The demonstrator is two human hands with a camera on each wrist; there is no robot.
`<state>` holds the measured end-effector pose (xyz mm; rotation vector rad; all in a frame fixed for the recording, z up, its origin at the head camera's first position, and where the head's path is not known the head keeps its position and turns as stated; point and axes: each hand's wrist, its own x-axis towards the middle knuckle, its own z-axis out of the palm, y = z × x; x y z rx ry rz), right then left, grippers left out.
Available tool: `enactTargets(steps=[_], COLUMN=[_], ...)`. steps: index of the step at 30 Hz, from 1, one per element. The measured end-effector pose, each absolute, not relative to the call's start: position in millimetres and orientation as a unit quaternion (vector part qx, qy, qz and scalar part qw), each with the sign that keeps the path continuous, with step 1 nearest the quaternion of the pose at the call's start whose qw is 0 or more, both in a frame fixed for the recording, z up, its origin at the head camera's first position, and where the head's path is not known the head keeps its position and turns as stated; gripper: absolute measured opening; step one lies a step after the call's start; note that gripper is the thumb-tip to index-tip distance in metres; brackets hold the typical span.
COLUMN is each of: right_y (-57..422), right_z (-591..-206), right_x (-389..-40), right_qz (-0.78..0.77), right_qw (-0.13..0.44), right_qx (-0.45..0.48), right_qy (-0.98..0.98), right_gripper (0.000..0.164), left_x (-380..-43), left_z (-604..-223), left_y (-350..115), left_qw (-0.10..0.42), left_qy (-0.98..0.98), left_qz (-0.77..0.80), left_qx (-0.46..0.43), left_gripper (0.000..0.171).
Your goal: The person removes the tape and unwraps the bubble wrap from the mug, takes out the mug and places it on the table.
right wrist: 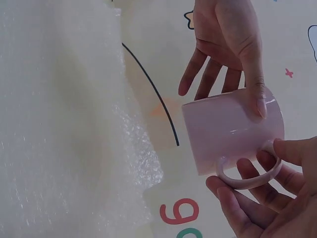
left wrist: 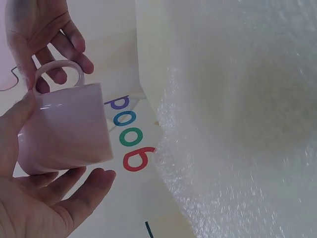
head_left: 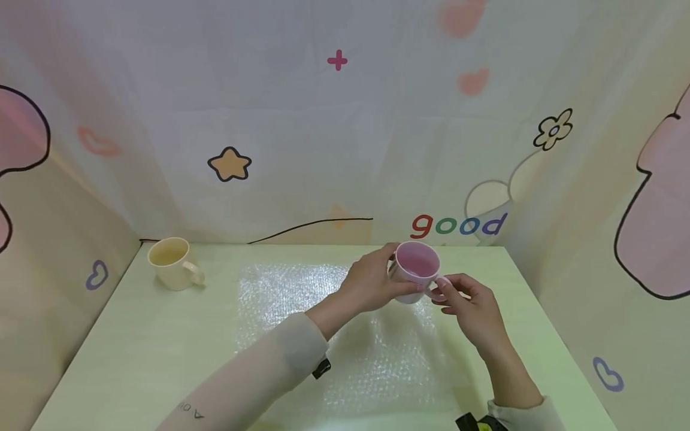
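Note:
A pink mug (head_left: 405,276) is held up over the far part of the table, its pink inside facing the head camera. My left hand (head_left: 372,278) grips the mug's body from the left, thumb along the near side and fingers round the back. On the other side, my right hand (head_left: 477,311) pinches the mug's handle (right wrist: 247,183) between thumb and fingers. Both wrist views show the mug's smooth, plain wall. Beneath the hands a sheet of bubble wrap (head_left: 388,371) lies spread on the table.
A cream-yellow mug (head_left: 175,272) stands upright at the table's far left, handle to the right. The pale table (head_left: 124,353) meets a printed cloth backdrop (head_left: 291,179) at the back, and cloth walls rise on both sides.

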<state>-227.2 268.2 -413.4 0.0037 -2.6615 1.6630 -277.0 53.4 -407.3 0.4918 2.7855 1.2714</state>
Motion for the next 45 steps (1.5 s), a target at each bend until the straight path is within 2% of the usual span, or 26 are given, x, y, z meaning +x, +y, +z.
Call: enactTargets(steps=[5,16,30,38,45], right_y=[276,291,309,319,331], right_z=[-416,-424,-442,-451,-460], right_x=[-232,-245,-268,-275,-279], right_qz=[0.539,0.586,0.659,0.645,0.638], right_qw=[0.022,0.063,0.114,0.113,0.114], right_qx=[-0.032,-0.105,-0.161,-0.171,-0.191], right_qy=[-0.841,-0.801,-0.726,-0.736,-0.737], right_gripper=[0.051,0.049,0.037,0.034,0.037], left_x=[-285,-296,-306,-313,-318], left_z=[-413,-427,-437,-444,-451], left_y=[69,105,146,159,169], left_qw=[0.020,0.013,0.013,0.029,0.063], left_qy=[0.884,0.859,0.831,0.836,0.828], left_qz=[0.439,0.494,0.550,0.545,0.553], left_qx=[0.156,0.133,0.077,0.064,0.073], left_gripper=[0.082,0.079,0.084,0.089,0.088])
